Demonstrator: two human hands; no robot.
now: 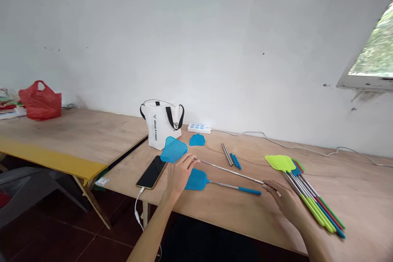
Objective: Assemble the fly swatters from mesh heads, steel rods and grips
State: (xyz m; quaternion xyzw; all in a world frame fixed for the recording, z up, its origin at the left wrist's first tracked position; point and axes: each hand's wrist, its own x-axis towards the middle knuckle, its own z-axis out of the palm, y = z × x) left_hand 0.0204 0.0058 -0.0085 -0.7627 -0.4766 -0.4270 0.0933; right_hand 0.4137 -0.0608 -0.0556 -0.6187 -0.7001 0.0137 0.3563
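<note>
My left hand [181,172] pinches the neck of a blue fly swatter [173,149] where its mesh head meets a long extended metal rod [229,170]. My right hand [281,198] grips the far end of that same rod near the table's front. A second blue swatter [196,179] with a blue grip lies flat on the wooden table [233,208], just under my left hand. A loose blue swatter head [197,140] lies further back.
A phone [152,172] on a white cable lies left of my hand. White tote bag [161,125] and power strip [199,127] stand by the wall. Loose rods and blue grips [231,158] lie mid-table. A bundle of coloured swatters [307,190] lies right. Red bag [40,101] sits far left.
</note>
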